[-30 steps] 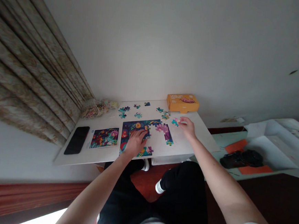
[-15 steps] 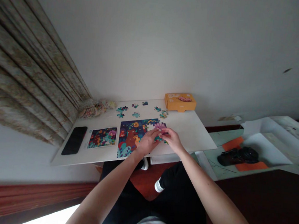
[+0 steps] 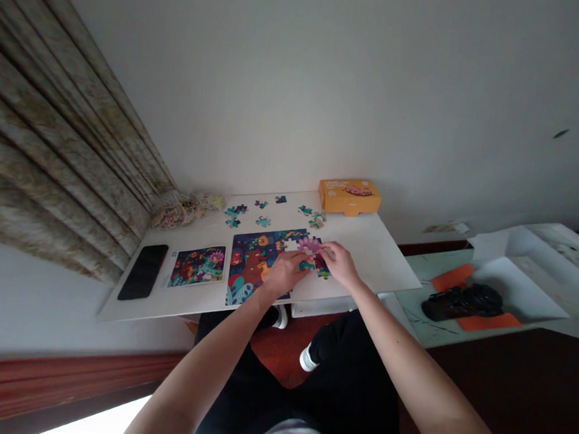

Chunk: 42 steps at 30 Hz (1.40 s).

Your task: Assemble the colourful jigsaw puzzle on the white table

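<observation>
A partly joined jigsaw puzzle, dark blue with a brown animal and a pink flower, lies near the front of the white table. My left hand rests on its right part, fingers stretched out and slightly apart. At the puzzle's right side, my right hand pinches a purple puzzle piece by the pink flower; the fingers partly hide it. White gaps show in the puzzle near the flower. To the left lies a reference picture card with the same design.
Several loose puzzle pieces lie toward the back of the table. An orange box stands at the back right. A black phone lies at the left, below a net bag. A camera sits on the lower surface at right.
My right hand has shifted slightly up and away from my left hand, which has drawn back a little to the left. More of the puzzle's flower area shows between them.
</observation>
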Tool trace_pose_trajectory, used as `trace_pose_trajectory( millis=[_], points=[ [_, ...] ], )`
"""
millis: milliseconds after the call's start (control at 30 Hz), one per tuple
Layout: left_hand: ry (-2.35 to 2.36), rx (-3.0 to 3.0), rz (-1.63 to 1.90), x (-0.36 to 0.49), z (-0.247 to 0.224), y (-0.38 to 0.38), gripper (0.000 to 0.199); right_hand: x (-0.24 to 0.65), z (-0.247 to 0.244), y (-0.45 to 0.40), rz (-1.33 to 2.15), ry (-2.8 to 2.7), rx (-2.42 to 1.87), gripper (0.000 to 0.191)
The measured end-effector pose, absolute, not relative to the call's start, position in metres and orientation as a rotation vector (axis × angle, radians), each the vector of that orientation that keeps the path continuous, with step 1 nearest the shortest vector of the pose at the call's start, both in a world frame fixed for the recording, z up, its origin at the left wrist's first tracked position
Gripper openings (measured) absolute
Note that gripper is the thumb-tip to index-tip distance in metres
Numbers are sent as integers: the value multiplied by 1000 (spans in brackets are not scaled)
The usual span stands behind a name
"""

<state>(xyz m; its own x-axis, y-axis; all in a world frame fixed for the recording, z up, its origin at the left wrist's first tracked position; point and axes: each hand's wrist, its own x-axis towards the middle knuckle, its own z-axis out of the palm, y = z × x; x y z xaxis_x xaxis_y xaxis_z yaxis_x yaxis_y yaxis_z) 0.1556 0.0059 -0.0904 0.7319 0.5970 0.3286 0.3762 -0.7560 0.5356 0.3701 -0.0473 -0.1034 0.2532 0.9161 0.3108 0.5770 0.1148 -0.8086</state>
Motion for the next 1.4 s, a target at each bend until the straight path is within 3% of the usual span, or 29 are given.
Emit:
trace_pose_trajectory(
  millis=[100, 267, 567, 833, 1400],
  points=[
    [771, 2542, 627, 164, -95, 16, 28, 385, -109, -43, 195, -1581, -1711, 25],
    [824, 2596, 516, 175, -101, 28, 26, 385, -115, -46, 88, -1825, -1848, 31],
    [864, 2704, 500, 175, -100, 21, 27, 382, -113, -48, 49, -1880, -1839, 31],
    [696, 2765, 466, 171, -107, 17, 40, 383, -113, -48, 64, -1856, -1833, 34],
    [970, 2895, 167, 186, -91, -18, 53, 382, -112, -48, 65, -1851, -1868, 32]
  ],
)
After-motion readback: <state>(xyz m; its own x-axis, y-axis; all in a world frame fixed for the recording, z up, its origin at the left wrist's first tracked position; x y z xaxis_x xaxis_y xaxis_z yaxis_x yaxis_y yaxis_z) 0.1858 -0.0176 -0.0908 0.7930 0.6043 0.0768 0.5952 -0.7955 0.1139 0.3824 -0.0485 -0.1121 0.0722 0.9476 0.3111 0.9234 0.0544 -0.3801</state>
